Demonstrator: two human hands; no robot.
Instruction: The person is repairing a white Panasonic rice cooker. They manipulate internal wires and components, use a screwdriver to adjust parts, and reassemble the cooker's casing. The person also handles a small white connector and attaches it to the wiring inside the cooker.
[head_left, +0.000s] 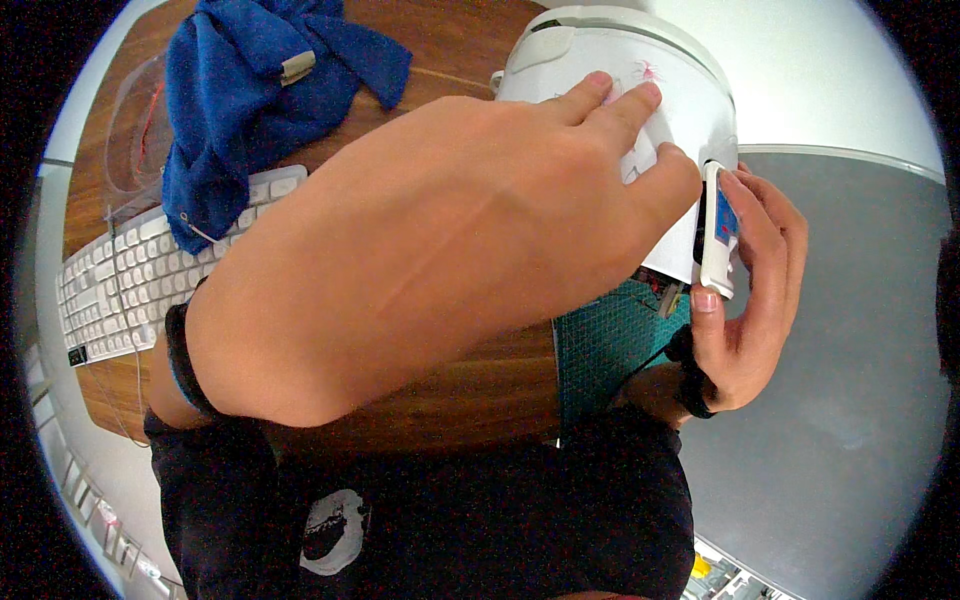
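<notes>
A white rounded appliance [690, 110], like a rice cooker with a pink and grey print, stands at the far right of the desk. Across it reaches my left hand [500, 210], fingers stretched and apart, resting on the white side near the print. My right hand [760, 270] grips a narrow white control panel [718, 240] with a blue face, thumb at its lower end and fingers along its outer side. A dark gap shows between panel and body. Below the body's near edge, small electronic parts [660, 288] and wires are partly visible.
The wooden desk [450, 390] carries a green cutting mat [590, 350] under the appliance. At the left lie a white keyboard [130, 275], a crumpled blue cloth [240, 100] and a clear plastic piece [130, 130]. A grey surface [850, 330] spreads at the right.
</notes>
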